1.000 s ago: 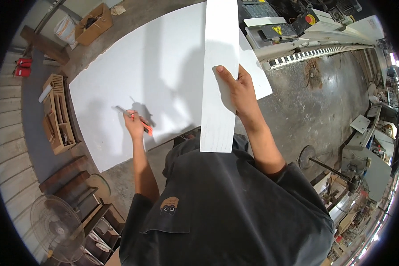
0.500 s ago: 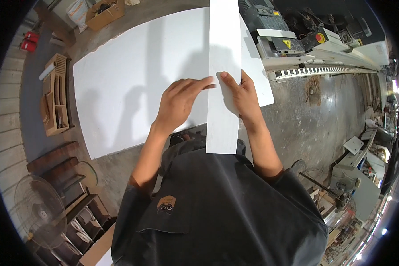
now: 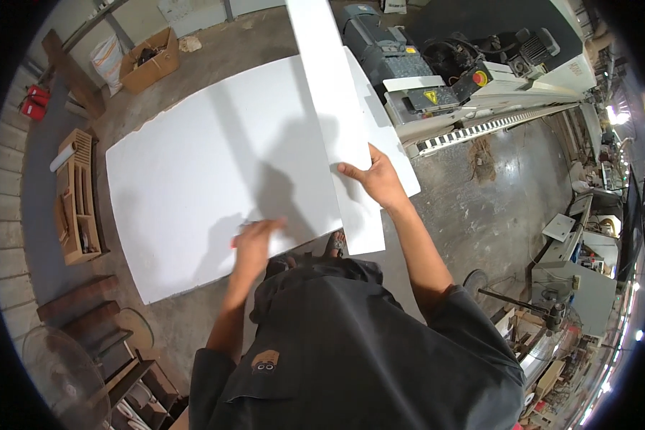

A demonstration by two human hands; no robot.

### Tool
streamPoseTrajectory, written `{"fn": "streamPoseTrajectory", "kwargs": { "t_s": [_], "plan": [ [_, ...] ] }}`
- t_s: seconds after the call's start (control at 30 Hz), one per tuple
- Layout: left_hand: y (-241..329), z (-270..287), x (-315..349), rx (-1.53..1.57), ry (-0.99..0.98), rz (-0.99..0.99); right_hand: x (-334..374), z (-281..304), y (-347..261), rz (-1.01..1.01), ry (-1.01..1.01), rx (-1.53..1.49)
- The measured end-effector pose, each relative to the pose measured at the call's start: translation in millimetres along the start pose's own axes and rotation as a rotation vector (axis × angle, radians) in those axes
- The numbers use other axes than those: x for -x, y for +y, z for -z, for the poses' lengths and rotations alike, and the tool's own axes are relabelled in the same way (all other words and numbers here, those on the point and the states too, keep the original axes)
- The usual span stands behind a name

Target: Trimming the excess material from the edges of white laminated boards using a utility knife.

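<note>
Big white flat-topped counter [image 3: 186, 158] mid-frame; our right hand [image 3: 378, 179] grips a long flat white board [image 3: 330, 86], upper centre, by its edge, probably steadying it. Can't tell with our blurred left hand [image 3: 255, 242].

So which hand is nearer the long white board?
Right. The right hand grips the long white board at its right edge, thumb on its face; the left hand is apart, off to the board's left.

Wht board [image 3: 341, 118], blk/wht striped rail [image 3: 466, 135]
</note>
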State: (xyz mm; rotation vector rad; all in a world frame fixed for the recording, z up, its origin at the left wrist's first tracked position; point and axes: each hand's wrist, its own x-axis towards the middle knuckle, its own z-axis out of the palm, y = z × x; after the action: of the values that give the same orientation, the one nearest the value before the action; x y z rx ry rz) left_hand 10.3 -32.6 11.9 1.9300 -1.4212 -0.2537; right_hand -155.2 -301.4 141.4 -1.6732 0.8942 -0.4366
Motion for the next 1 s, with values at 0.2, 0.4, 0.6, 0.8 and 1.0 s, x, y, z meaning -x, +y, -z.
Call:
{"fn": "streamPoseTrajectory", "kwargs": {
  "t_s": [0.2, 0.4, 0.6, 0.8, 1.0],
  "plan": [
    [-152, 30, 52, -0.379, 0.219, 0.348, -2, -23, 73, -0.004, -0.033, 0.54],
    [-191, 45, 86, -0.392, 0.266, 0.485, 16, -40, 126, 0.027, -0.065, 0.886],
    [-207, 40, 89, -0.517, 0.264, 0.648, 19, -30, 155, 0.163, -0.081, 1.067],
    [-150, 7, 39, -0.441, 0.353, 0.452, -1, -12, 183, 0.204, -0.196, 1.124],
    [-73, -47, -38, -0.294, 0.062, 0.154, -42, 11, 208, 0.138, -0.274, 1.231]
  ]
}}
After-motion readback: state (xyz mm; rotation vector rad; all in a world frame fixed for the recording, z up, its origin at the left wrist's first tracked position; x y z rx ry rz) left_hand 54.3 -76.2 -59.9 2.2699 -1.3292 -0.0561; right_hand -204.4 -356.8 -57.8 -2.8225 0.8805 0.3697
